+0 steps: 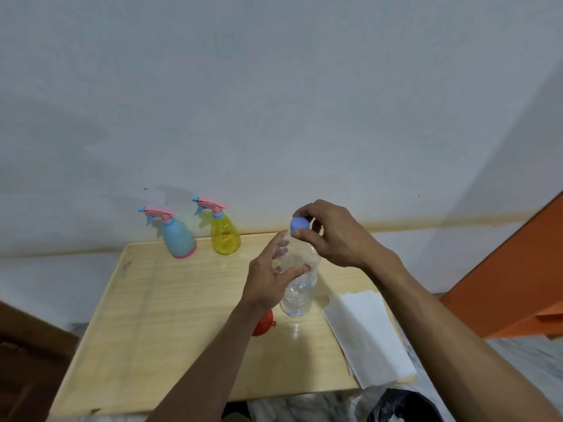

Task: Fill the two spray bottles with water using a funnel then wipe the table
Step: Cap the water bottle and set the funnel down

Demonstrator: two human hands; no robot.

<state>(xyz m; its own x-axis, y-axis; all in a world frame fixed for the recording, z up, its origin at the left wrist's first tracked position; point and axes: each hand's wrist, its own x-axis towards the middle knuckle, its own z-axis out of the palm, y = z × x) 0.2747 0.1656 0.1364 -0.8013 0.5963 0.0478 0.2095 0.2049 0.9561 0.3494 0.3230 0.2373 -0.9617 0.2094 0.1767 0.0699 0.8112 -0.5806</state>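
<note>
A clear plastic water bottle (pixel 298 287) is held above the wooden table (pixel 170 315). My left hand (pixel 268 275) grips its upper body. My right hand (pixel 332 236) pinches its blue cap (pixel 299 224) at the top. A blue spray bottle (pixel 178 236) and a yellow spray bottle (pixel 224 234), both with pink trigger heads, stand at the table's far edge by the wall. An orange funnel (pixel 264 323) lies on the table, partly hidden under my left wrist. A white folded cloth (pixel 368 333) lies on the table's right side.
A white wall runs behind the table. An orange piece of furniture (pixel 518 281) stands to the right. A dark wooden object (pixel 27 360) is at the left. A black bag-lined bin (pixel 405 406) sits below the table's near right corner.
</note>
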